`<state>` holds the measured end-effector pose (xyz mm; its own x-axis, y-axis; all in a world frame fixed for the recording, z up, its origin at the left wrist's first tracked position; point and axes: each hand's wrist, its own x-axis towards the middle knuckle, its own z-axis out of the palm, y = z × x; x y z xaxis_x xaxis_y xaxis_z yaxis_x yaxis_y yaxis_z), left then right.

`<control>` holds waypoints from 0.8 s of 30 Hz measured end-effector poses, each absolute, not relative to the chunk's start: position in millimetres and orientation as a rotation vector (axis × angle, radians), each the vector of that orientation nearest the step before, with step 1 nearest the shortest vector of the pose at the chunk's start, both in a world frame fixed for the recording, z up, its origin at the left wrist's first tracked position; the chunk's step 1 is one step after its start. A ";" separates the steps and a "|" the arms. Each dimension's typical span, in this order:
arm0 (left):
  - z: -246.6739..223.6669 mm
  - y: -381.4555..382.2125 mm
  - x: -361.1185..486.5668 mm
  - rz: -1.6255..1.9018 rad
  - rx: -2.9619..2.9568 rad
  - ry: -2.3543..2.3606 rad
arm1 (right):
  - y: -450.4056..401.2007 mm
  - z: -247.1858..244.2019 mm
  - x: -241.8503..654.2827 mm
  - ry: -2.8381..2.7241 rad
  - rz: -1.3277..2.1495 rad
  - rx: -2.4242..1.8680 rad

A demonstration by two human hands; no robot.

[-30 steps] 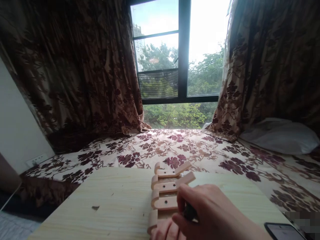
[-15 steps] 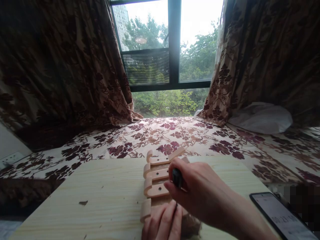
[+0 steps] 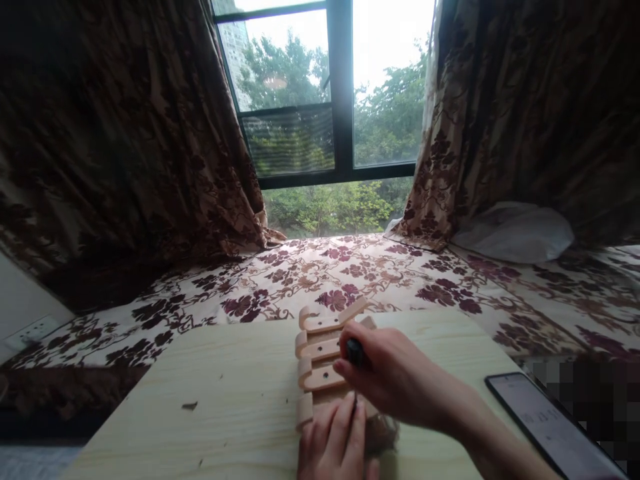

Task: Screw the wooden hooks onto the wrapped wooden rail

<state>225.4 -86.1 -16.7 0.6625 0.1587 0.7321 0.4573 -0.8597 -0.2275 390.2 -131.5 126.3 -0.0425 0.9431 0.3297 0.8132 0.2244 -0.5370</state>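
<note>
A black-handled screwdriver (image 3: pixel 354 352) is gripped in my right hand (image 3: pixel 395 380), closed around the handle. Its thin shaft points down toward the fingers of my left hand (image 3: pixel 334 437). That hand presses on the nearest wooden hook (image 3: pixel 305 409), fingers bent and close together around the shaft's lower end. The screw tip area is hidden by the fingers. Farther along the row, pale curved wooden hooks (image 3: pixel 320 349) with dark screws lie across a wooden strip. Beside my left hand rests a crumpled clear plastic bag (image 3: pixel 383 435), partly covered by my right wrist.
Everything lies on a pale wooden board (image 3: pixel 240 373). A phone (image 3: pixel 545 423) with a timer on its screen is at the right edge. A small dark scrap (image 3: pixel 190 405) sits on the left. Behind are floral cloth (image 3: pixel 350 267), curtains and a window.
The view has shifted slightly, so the board and hooks appear a little farther right. Both hands stay at the nearest hook, and the screwdriver remains in my right hand.
</note>
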 end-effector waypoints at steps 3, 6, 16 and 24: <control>1.4 -98.7 222.7 -0.976 -2.644 -0.562 | -132.0 130.2 391.7 -1.940 0.310 -1.586; 11.0 -106.3 222.5 -0.962 -2.723 -0.618 | -132.8 133.4 390.3 -2.011 0.321 -1.580; -6.6 -86.1 224.4 -0.998 -2.477 -0.435 | -128.6 182.9 374.9 -2.547 0.126 -1.611; -12.9 -68.4 228.4 -1.064 -2.341 -0.295 | -119.1 211.3 376.3 -2.791 0.323 -1.798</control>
<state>228.4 -68.4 -12.9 0.6631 -0.0251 0.7481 0.4070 -0.8267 -0.3884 376.3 -119.1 211.3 -0.4055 0.8749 -0.2648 0.9122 0.4058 -0.0562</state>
